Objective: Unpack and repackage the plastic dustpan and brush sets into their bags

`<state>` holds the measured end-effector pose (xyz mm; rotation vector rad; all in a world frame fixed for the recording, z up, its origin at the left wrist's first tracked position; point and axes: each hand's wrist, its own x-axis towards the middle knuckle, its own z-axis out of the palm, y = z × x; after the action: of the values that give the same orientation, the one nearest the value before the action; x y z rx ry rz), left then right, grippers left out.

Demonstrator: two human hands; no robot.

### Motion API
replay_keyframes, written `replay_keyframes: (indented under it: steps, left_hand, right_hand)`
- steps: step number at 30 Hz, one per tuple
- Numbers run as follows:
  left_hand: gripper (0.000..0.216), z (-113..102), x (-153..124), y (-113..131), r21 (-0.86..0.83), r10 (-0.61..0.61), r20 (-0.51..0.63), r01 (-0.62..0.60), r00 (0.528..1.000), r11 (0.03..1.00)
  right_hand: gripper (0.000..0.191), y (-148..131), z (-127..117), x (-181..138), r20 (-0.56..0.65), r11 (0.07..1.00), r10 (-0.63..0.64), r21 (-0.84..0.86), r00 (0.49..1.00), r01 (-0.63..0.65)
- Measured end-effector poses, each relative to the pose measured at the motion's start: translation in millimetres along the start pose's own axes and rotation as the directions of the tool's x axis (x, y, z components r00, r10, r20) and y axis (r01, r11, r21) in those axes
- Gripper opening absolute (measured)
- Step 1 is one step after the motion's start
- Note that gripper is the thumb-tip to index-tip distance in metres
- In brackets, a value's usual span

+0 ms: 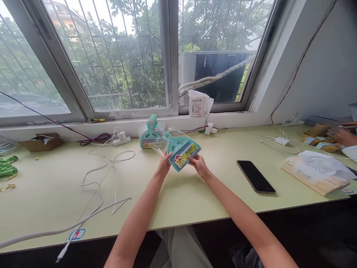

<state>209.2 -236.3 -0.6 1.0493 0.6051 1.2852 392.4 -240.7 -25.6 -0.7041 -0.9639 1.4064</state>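
Between both hands, a small teal dustpan and brush set (182, 152) is held tilted above the table, with a colourful printed label and clear wrapping. My left hand (165, 163) grips its left edge, the thumb on the front. On the lower right edge, my right hand (198, 163) pinches it with the thumb near the label. Just behind stands a row of similar dustpan sets (152, 134) in teal and pink, close to the window wall. The fingers behind the held set are partly hidden.
A black phone (256, 176) and a tissue pack (316, 171) lie to the right. White cables (100, 186) sprawl across the left of the table (212, 201). A cardboard box (41, 142) sits far left. Another person's hand (344, 134) is at the far right.
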Motion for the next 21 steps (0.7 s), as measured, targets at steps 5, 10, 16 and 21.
replay_keyframes:
  steps: [5,10,16,21]
  left_hand:
    - [0.056,-1,-4,0,0.053,-0.118,0.082,0.114,0.990,0.992]
    - [0.058,-4,-4,1,0.153,-0.199,0.040,0.191,0.979,0.970]
    - [0.058,3,-7,-1,0.190,-0.191,0.102,0.170,0.976,0.967]
    - [0.058,12,-8,-13,0.259,-0.232,0.130,0.192,0.964,0.947]
  right_hand:
    - [0.033,-2,-4,3,0.007,0.999,0.049,-0.007,0.999,-0.049]
    - [0.029,1,-7,4,-0.014,0.995,0.088,-0.034,0.996,-0.089]
    - [0.029,5,-8,6,-0.040,0.999,0.048,0.014,0.998,-0.048]
    - [0.030,4,-12,9,-0.095,0.999,-0.003,0.039,0.995,0.007]
